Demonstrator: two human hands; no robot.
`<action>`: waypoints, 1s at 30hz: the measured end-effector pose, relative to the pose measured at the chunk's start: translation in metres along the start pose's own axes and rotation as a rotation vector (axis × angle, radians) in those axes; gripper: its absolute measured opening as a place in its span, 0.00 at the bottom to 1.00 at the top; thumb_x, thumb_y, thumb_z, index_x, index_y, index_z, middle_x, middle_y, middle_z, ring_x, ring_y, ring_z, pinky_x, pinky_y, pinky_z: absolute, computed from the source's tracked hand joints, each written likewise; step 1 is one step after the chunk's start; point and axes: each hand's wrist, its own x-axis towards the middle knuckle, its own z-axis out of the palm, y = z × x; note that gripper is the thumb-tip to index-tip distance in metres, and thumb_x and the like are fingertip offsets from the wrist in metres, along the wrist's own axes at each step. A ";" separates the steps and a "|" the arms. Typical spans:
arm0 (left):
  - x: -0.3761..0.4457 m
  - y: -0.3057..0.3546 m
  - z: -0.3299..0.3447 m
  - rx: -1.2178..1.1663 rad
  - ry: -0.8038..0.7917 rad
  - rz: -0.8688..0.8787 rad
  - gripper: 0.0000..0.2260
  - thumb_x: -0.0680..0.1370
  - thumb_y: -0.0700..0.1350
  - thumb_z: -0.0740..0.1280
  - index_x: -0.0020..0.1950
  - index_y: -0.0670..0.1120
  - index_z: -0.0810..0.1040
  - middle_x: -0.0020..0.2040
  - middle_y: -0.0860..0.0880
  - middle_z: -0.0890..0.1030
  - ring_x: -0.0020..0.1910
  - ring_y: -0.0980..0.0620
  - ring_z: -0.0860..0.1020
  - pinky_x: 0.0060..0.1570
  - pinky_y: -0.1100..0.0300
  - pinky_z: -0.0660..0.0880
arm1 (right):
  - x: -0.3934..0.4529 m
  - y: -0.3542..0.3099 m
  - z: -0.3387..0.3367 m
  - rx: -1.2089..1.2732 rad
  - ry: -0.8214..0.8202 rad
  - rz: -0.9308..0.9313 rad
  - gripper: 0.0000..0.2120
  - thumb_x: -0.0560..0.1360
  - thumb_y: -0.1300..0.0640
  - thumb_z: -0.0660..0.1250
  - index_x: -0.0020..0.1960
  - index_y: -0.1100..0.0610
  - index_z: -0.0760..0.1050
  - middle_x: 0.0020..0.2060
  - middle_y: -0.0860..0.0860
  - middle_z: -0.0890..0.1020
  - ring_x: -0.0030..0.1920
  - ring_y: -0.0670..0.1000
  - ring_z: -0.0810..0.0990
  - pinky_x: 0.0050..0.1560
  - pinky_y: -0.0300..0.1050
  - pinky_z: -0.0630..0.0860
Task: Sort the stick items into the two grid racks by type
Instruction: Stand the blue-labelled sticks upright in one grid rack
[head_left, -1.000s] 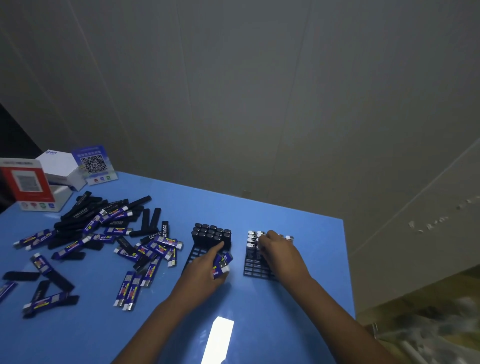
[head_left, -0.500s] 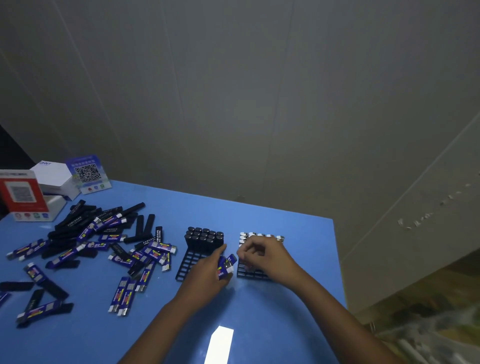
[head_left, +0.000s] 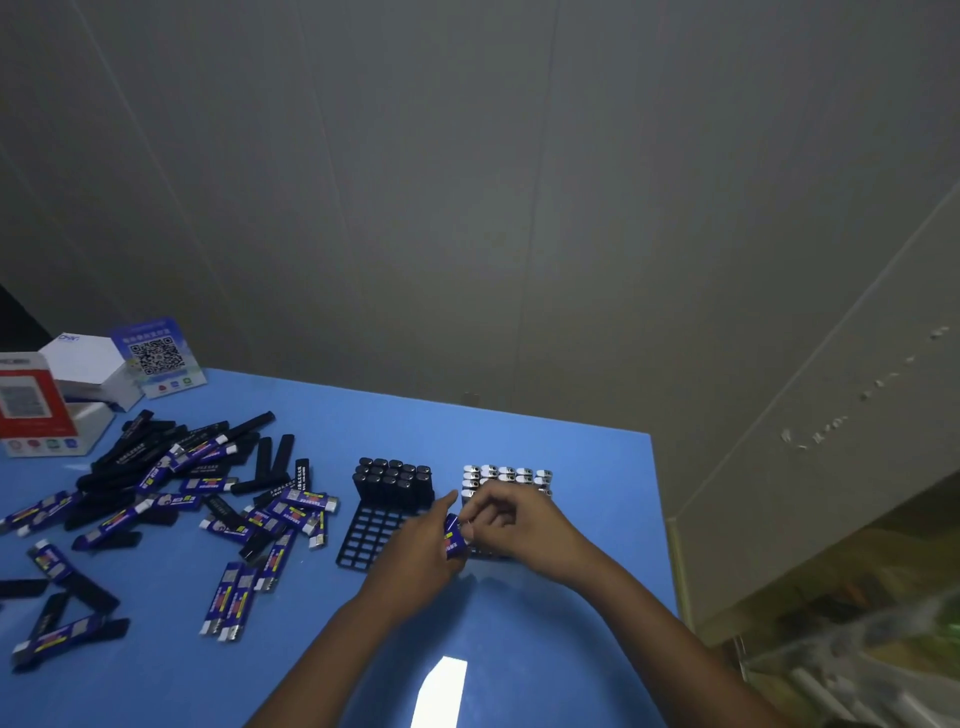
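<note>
Both racks (head_left: 382, 535) are partly filled; many sticks (head_left: 171, 493) remain loose. Left hand (head_left: 421, 551) grips blue sticks (head_left: 453, 535); right hand (head_left: 514, 525) pinches 1.

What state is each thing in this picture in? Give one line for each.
Left rack: partly filled; black sticks upright in far rows, near cells empty.
Right rack: silver-topped sticks upright in far rows; near part hidden.
Loose sticks: lying scattered on table.
Blue stick: held in left hand.
Left hand: grips blue stick.
Right hand: fingers curled, pinching at blue stick's top.
</note>
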 end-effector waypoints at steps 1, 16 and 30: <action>0.001 -0.001 0.001 -0.014 -0.003 0.017 0.34 0.74 0.49 0.70 0.77 0.53 0.60 0.64 0.48 0.78 0.60 0.49 0.77 0.57 0.52 0.76 | 0.000 0.000 -0.002 0.005 0.003 -0.003 0.04 0.75 0.64 0.71 0.49 0.59 0.81 0.38 0.58 0.83 0.39 0.49 0.80 0.43 0.43 0.78; 0.005 -0.001 -0.005 -0.253 -0.117 0.055 0.35 0.73 0.47 0.75 0.75 0.55 0.61 0.54 0.49 0.78 0.46 0.56 0.79 0.42 0.65 0.76 | -0.004 -0.006 -0.023 0.016 0.001 -0.109 0.06 0.77 0.64 0.70 0.49 0.56 0.84 0.42 0.54 0.84 0.44 0.49 0.80 0.47 0.46 0.77; -0.006 -0.010 -0.015 -0.284 -0.161 -0.024 0.38 0.75 0.47 0.73 0.78 0.54 0.55 0.55 0.53 0.76 0.45 0.57 0.79 0.39 0.64 0.78 | 0.001 -0.016 -0.025 -0.004 0.047 -0.097 0.04 0.77 0.64 0.70 0.47 0.56 0.83 0.42 0.55 0.85 0.41 0.46 0.80 0.44 0.41 0.77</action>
